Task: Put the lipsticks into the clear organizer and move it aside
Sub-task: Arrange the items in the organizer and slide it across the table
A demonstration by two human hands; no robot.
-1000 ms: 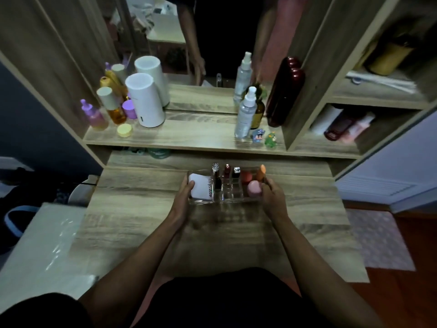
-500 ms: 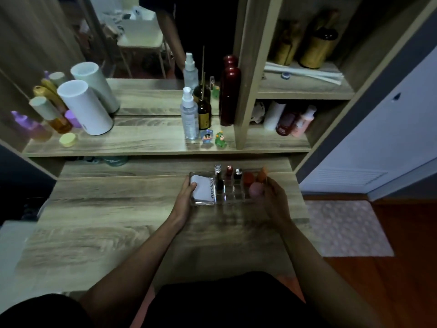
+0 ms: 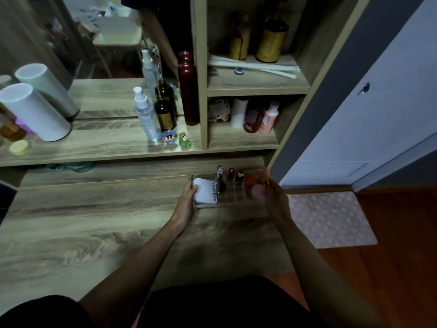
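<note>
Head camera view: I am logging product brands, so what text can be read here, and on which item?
"4U2skin": on the white compact in the clear organizer, beside the left hand.
Lipstick caps: marks too small to read.
Brown bottle and pink bottle labels: blurred, unreadable.

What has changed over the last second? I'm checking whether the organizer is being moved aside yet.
The clear organizer has slid right along the desk, from near its middle to its right end, carried by the left hand and right hand. Both hands keep the same grip on its ends. The lipsticks and the white compact stay inside.
</note>
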